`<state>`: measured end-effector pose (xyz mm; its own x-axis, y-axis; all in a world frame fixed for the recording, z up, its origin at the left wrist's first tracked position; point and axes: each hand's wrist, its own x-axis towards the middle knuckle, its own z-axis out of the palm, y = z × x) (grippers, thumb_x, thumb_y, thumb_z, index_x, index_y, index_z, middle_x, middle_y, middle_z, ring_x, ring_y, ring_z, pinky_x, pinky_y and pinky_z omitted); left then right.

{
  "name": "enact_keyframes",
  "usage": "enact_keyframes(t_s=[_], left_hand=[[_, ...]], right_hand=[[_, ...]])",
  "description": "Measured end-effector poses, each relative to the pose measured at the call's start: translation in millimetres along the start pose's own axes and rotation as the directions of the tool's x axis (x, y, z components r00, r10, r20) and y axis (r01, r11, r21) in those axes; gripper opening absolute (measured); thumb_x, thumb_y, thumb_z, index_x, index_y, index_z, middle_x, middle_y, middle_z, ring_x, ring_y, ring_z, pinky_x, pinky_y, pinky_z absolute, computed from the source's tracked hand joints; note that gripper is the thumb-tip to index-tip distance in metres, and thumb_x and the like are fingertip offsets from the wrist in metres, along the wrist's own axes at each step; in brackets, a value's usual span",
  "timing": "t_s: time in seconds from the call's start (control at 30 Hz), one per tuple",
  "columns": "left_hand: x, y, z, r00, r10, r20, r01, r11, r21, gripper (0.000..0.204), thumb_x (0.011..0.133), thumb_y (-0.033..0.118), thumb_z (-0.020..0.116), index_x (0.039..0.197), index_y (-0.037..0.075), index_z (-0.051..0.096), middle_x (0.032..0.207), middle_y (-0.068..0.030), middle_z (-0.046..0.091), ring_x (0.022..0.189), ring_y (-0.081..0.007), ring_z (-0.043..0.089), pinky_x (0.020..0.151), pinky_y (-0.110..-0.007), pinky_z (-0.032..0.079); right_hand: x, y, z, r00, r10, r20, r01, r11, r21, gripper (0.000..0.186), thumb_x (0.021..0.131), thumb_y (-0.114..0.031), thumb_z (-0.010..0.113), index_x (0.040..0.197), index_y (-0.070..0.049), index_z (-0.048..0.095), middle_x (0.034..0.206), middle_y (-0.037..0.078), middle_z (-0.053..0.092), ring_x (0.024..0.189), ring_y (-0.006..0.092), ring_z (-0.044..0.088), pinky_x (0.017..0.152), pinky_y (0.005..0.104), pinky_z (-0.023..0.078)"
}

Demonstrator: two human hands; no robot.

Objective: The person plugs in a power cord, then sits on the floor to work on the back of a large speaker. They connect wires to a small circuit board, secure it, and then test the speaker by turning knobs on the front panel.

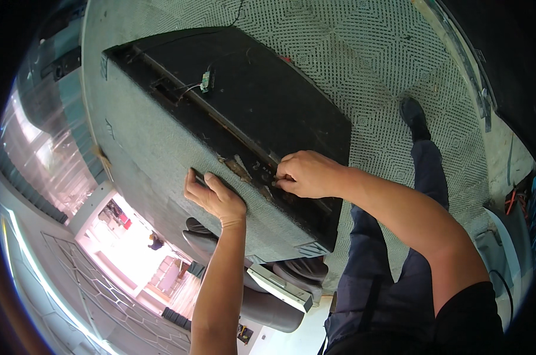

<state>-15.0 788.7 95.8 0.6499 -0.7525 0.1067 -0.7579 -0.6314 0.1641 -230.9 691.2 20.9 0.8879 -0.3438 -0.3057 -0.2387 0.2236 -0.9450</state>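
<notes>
A large box (144,148) covered in grey carpet has a black top panel (256,89) with a long recessed channel (215,121). A small green circuit board (206,81) on wires lies toward the panel's far end. The channel's outer edge has a torn, chipped patch (238,168). My left hand (215,195) rests on the grey carpeted side, its fingers apart. My right hand (306,174) is at the channel beside the damage, fingers curled and pinched together; what they hold, if anything, is hidden.
The box stands over patterned grey tile flooring (368,53), with my shoe (413,112) at its right. Grey cushioned padding (280,310) and a white-topped case (280,287) are below it. A dark panel (504,59) and cables (513,201) line the right rim; a bright doorway (129,248) shows lower left.
</notes>
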Motion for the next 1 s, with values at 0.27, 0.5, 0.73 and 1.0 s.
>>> enact_keyframes(t_s=[0.27, 0.5, 0.73, 1.0], left_hand=[[-1, 1, 0, 1.0, -0.025, 0.008, 0.025, 1.0, -0.018, 0.058, 0.111, 0.034, 0.047, 0.153, -0.006, 0.043, 0.144, -0.0251, 0.044, 0.136, -0.0409, 0.047, 0.119, -0.051, 0.035], [0, 3, 0, 1.0, -0.021, 0.004, 0.021, 1.0, -0.011, 0.058, 0.111, 0.034, 0.046, 0.153, -0.006, 0.043, 0.144, -0.0256, 0.044, 0.135, -0.0415, 0.047, 0.119, -0.051, 0.036], [0, 3, 0, 1.0, -0.025, 0.002, 0.025, 0.999, -0.021, 0.059, 0.111, 0.035, 0.046, 0.152, -0.007, 0.044, 0.145, -0.0275, 0.044, 0.135, -0.0433, 0.047, 0.118, -0.052, 0.036], [0, 2, 0, 1.0, -0.009, 0.002, 0.009, 1.0, -0.006, 0.058, 0.111, 0.034, 0.046, 0.151, -0.008, 0.045, 0.145, -0.0276, 0.044, 0.135, -0.0437, 0.047, 0.118, -0.053, 0.036]], right_hand=[[-1, -1, 4, 0.997, -0.065, -0.051, 0.064, 0.998, -0.012, 0.019, 0.095, -0.018, 0.075, 0.092, 0.001, 0.075, 0.1, 0.017, 0.074, 0.096, 0.0388, 0.073, 0.089, 0.0491, 0.059], [4, -4, 0, 1.0, -0.021, -0.023, 0.022, 0.999, 0.043, 0.02, 0.094, -0.018, 0.076, 0.097, 0.001, 0.074, 0.097, 0.017, 0.074, 0.096, 0.0377, 0.074, 0.086, 0.0475, 0.059], [48, -12, -2, 0.984, -0.081, -0.159, 0.067, 0.994, -0.087, 0.023, 0.096, -0.021, 0.073, 0.093, 0.002, 0.076, 0.098, 0.023, 0.078, 0.097, 0.0411, 0.076, 0.087, 0.0518, 0.059], [48, -15, -8, 0.987, -0.121, -0.107, 0.113, 0.99, -0.086, 0.02, 0.093, -0.018, 0.073, 0.091, 0.001, 0.077, 0.095, 0.023, 0.078, 0.095, 0.0413, 0.076, 0.088, 0.0514, 0.06]])
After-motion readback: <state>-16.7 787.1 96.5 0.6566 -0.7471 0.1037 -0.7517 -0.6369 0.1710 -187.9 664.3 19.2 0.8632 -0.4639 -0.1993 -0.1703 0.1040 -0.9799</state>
